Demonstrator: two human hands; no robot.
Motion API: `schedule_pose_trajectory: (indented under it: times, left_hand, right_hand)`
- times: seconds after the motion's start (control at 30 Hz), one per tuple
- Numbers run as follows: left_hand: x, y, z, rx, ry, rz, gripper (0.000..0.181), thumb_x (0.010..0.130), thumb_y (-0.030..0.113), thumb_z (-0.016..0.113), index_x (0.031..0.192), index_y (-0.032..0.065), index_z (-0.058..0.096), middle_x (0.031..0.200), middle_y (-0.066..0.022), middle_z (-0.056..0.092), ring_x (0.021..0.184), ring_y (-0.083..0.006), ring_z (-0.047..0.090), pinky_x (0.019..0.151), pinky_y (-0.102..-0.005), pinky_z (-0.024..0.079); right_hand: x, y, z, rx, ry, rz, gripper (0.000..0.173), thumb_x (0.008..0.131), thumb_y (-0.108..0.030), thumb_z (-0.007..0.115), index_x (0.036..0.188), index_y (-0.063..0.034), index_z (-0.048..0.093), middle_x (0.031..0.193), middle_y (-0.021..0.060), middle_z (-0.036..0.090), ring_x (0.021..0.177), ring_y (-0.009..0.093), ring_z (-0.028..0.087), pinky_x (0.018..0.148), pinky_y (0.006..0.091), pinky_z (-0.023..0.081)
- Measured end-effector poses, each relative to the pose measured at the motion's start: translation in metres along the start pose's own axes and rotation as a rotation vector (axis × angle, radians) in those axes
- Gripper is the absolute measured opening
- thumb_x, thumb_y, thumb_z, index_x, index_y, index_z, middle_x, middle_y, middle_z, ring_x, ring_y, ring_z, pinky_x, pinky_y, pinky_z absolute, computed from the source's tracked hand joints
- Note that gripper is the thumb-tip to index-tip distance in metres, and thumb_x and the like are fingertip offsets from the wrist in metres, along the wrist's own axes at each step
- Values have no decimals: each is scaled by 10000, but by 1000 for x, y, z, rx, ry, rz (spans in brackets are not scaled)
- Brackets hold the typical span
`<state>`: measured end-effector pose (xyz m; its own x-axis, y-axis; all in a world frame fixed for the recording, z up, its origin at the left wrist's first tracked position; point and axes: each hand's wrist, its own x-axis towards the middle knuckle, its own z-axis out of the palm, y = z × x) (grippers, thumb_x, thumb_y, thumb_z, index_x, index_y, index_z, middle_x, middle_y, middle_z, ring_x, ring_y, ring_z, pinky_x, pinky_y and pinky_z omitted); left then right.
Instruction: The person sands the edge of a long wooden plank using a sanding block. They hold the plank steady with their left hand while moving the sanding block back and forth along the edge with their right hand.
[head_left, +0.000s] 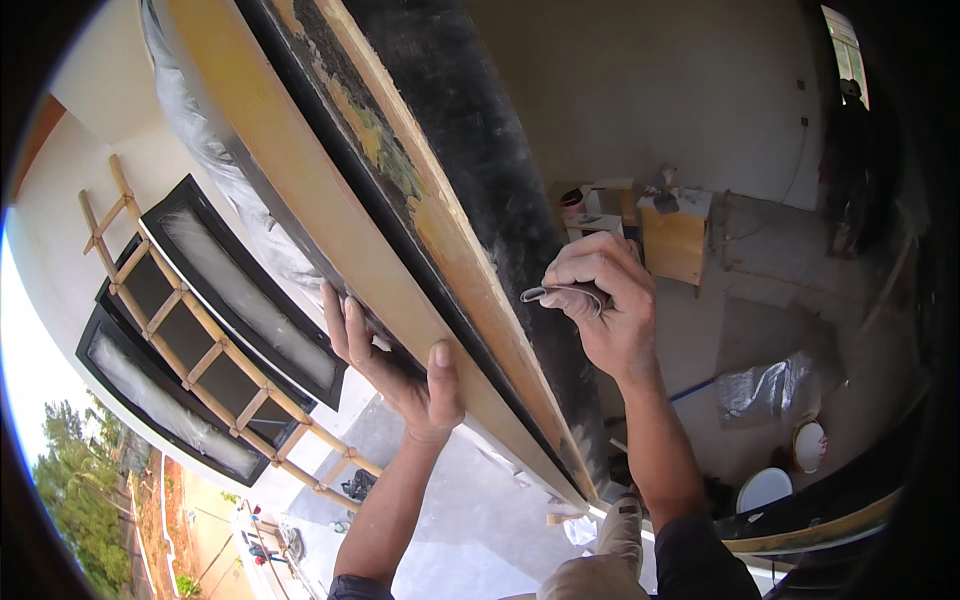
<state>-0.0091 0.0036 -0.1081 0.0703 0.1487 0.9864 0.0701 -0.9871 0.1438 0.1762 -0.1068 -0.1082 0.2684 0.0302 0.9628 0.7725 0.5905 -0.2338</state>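
Note:
My right hand (604, 300) pinches a folded piece of sandpaper (566, 294) between thumb and fingers, in front of the black face of the frame (480, 127). My left hand (405, 367) rests against the edge of a long, yellowish-tan panel (300, 172), its thumb on the broad face and its fingers on the far side. Beside this panel runs a dark groove, then a strip with patchy yellow, brown and black coating (420, 195) and a rough pale edge. Plastic sheeting (225, 172) hangs along the panel's outer side.
Left, a bamboo ladder (202, 360) leans by black-framed windows (247, 300). Inside at right are a wooden cabinet (675, 240), crumpled plastic sheeting (772, 386), a round white lid (765, 490) and a bucket (810, 445). A person (847, 172) stands in shadow at the far right.

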Motion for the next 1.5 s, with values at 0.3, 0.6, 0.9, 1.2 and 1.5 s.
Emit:
schedule_pose_trajectory:
  times: [0.3, 0.6, 0.9, 1.2, 1.5]
  left_hand:
    - [1, 3, 1, 23, 29, 21, 815, 897, 412, 633, 1548, 66, 288, 1591, -295, 196, 1504, -441, 193, 1202, -548, 185]
    - [1, 1, 1, 22, 25, 22, 809, 901, 406, 637, 1556, 78, 292, 1589, -296, 198, 1498, -441, 209, 1200, -545, 191]
    - [2, 5, 1, 20, 61, 36, 785, 966, 513, 551, 1533, 37, 291, 1586, -216, 253, 1492, -348, 271, 1112, -500, 371]
    - [-2, 0, 4, 17, 57, -28, 760, 916, 443, 571, 1545, 122, 290, 1592, -239, 219, 1505, -371, 254, 1183, -554, 310]
    - [0, 4, 4, 26, 63, -6, 778, 957, 551, 554, 1523, 80, 303, 1550, -201, 275, 1487, -333, 282, 1132, -517, 368]
  right_hand:
    - [43, 4, 12, -229, -158, -160, 201, 782, -256, 795, 816, -76, 714, 799, 26, 651, 785, 210, 588, 764, 355, 408]
    - [47, 9, 12, -228, -158, -167, 98, 753, -146, 797, 816, -134, 723, 816, -24, 656, 789, 190, 584, 743, 352, 366]
    - [41, 1, 16, -221, -233, -185, 101, 783, -163, 810, 829, -148, 721, 851, -13, 647, 823, 182, 580, 746, 345, 364]
    - [44, 10, 11, -213, -185, -140, 203, 738, -16, 807, 845, -178, 746, 886, -30, 658, 866, 175, 580, 775, 358, 372]
    - [45, 11, 19, -173, -163, -172, 89, 785, -99, 797, 825, -146, 733, 832, -24, 649, 824, 179, 578, 784, 357, 388]
